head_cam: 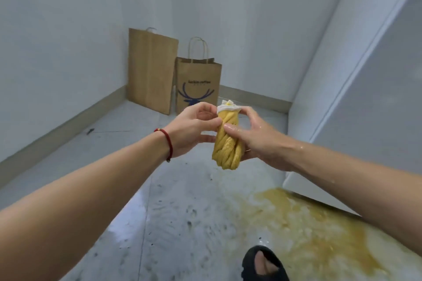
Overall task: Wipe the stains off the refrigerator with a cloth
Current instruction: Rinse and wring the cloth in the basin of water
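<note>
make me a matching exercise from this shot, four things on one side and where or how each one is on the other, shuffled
Things
1. cloth
2. printed paper bag
3. yellow puddle
4. red bracelet

Places or states
A. spread on the floor by the foot of the refrigerator
B. twisted tight, gripped by the left hand and right hand
C. around the left wrist
D. standing on the floor near the back corner, beside a plain paper bag

Pairs: 1-B, 2-D, 3-A, 4-C
</note>
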Demonstrator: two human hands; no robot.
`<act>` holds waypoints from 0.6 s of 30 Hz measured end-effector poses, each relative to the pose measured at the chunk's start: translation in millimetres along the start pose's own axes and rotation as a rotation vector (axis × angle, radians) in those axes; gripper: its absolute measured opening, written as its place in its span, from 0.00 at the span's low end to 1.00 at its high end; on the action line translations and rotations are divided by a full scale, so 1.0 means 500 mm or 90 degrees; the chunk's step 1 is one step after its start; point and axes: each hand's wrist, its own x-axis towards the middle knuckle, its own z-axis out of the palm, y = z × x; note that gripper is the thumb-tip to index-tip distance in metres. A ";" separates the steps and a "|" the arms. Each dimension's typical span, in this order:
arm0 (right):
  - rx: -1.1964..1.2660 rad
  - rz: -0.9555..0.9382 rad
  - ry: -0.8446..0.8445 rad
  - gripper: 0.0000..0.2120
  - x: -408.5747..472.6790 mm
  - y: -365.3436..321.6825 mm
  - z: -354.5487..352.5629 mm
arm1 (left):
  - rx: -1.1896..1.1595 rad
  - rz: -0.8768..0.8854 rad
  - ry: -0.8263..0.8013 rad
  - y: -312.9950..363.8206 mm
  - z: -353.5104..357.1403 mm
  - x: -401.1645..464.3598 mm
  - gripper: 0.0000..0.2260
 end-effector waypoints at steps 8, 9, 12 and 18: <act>-0.113 0.015 0.228 0.27 -0.155 0.089 -0.233 | -0.014 -0.048 -0.136 -0.038 0.298 0.080 0.10; -0.098 0.009 0.237 0.26 -0.164 0.095 -0.248 | 0.005 -0.048 -0.142 -0.032 0.315 0.083 0.12; -0.122 0.000 0.246 0.25 -0.202 0.114 -0.299 | 0.020 -0.048 -0.172 -0.031 0.380 0.087 0.14; -0.192 -0.001 0.319 0.18 -0.291 0.147 -0.453 | 0.055 -0.093 -0.241 -0.045 0.549 0.058 0.14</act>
